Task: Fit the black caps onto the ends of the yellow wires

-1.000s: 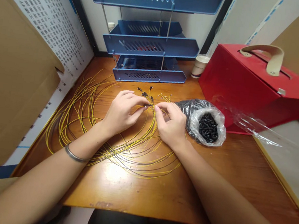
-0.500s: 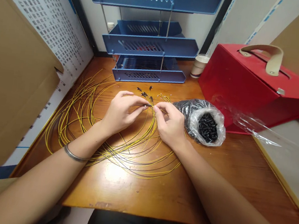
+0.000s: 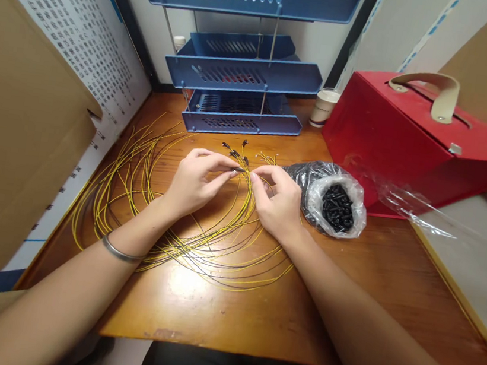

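Observation:
My left hand (image 3: 196,181) pinches a small black cap (image 3: 238,170) at its fingertips. My right hand (image 3: 277,202) pinches the end of a thin yellow wire (image 3: 248,198) right beside that cap, so the two fingertips nearly meet above the wooden table (image 3: 252,321). Under both wrists lies a loose bundle of yellow wires (image 3: 134,192) curving to the left. Several wire ends with black caps (image 3: 235,148) fan out just beyond my fingers. An open clear plastic bag of black caps (image 3: 334,206) lies right of my right hand.
A red box with a tan handle (image 3: 411,133) stands at the right, with a paper cup (image 3: 324,106) behind it. A blue stacked letter tray (image 3: 243,81) fills the back. Cardboard (image 3: 16,134) leans at the left, and a plastic-wrapped board (image 3: 462,253) lies at the right.
Almost nothing has moved. Both hands stay fingertip to fingertip at the wire end, with only a slight shift of the fingers.

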### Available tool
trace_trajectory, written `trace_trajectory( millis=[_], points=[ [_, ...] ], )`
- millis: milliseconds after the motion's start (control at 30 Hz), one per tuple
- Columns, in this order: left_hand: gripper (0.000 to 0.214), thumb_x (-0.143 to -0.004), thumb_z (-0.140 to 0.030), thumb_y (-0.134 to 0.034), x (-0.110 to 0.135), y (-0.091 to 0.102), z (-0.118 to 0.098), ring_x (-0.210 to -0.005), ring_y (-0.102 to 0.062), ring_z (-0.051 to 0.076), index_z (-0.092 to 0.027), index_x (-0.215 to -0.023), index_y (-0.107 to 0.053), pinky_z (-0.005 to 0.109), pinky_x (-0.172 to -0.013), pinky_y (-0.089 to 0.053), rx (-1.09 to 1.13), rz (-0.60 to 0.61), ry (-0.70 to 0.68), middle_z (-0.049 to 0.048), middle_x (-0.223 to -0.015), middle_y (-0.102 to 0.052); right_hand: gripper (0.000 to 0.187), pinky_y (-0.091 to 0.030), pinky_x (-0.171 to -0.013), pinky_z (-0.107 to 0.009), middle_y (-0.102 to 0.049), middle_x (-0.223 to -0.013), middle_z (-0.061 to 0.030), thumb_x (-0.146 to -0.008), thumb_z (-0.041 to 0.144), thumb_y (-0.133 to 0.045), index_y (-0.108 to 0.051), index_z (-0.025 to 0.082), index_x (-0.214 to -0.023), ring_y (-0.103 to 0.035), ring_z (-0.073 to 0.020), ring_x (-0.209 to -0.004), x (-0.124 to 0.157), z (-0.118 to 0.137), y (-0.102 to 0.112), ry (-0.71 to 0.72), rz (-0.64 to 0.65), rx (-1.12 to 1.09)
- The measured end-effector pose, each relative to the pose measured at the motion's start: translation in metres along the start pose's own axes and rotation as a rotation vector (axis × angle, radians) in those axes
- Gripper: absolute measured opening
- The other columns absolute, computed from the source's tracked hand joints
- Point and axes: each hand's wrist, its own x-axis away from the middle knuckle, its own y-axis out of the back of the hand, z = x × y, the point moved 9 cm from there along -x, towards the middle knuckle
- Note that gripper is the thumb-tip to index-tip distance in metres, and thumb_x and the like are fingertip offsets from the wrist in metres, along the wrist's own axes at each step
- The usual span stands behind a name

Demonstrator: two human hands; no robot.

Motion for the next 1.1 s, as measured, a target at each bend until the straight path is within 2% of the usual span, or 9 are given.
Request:
trace_trajectory(
  millis=[533,767,933,1100],
  points=[
    [0.019,-0.096,-0.03,-0.059,0.0014,-0.0033,-0.0018,-0.094,-0.069,0.019,-0.024,-0.103,-0.075,0.034,-0.093,-0.05,0.006,0.038,-0.025,0.0025,-0.097,-0.079,0.011,-0.048,-0.07,-0.032,-0.071,-0.086,-0.0034,-0.095,0.026,-0.057,-0.066,0.021,-0.089,-0.063,-0.0169,-0.073,0.0004,0.0009,-0.0039,0.005,0.04,-0.025],
    [0.014,-0.093,-0.028,-0.065,0.0012,0.003,-0.0029,-0.091,-0.07,0.017,-0.022,-0.1,-0.075,0.032,-0.093,-0.05,0.048,-0.051,-0.047,0.0018,-0.097,-0.08,0.01,-0.048,-0.071,-0.032,-0.071,-0.084,-0.0025,-0.093,0.022,-0.059,-0.065,0.02,-0.086,-0.063,-0.0162,-0.073,-0.0001,0.0008,0.0015,0.007,-0.004,-0.014],
    [0.013,-0.093,-0.022,-0.065,0.002,0.0014,-0.0059,-0.09,-0.071,0.016,-0.021,-0.101,-0.076,0.031,-0.095,-0.05,0.075,-0.038,-0.086,0.0015,-0.096,-0.08,0.011,-0.047,-0.07,-0.032,-0.07,-0.082,-0.0023,-0.094,0.022,-0.058,-0.065,0.02,-0.085,-0.063,-0.0168,-0.073,-0.0004,0.002,-0.0019,0.024,0.014,-0.036],
    [0.013,-0.093,-0.023,-0.065,0.0012,0.0012,-0.0078,-0.09,-0.071,0.016,-0.022,-0.101,-0.076,0.032,-0.095,-0.05,0.066,-0.035,-0.097,0.0017,-0.096,-0.08,0.008,-0.047,-0.069,-0.032,-0.07,-0.084,-0.0025,-0.093,0.022,-0.061,-0.066,0.02,-0.088,-0.063,-0.0166,-0.073,0.0,0.0029,-0.0015,0.035,0.008,-0.03]
  ],
)
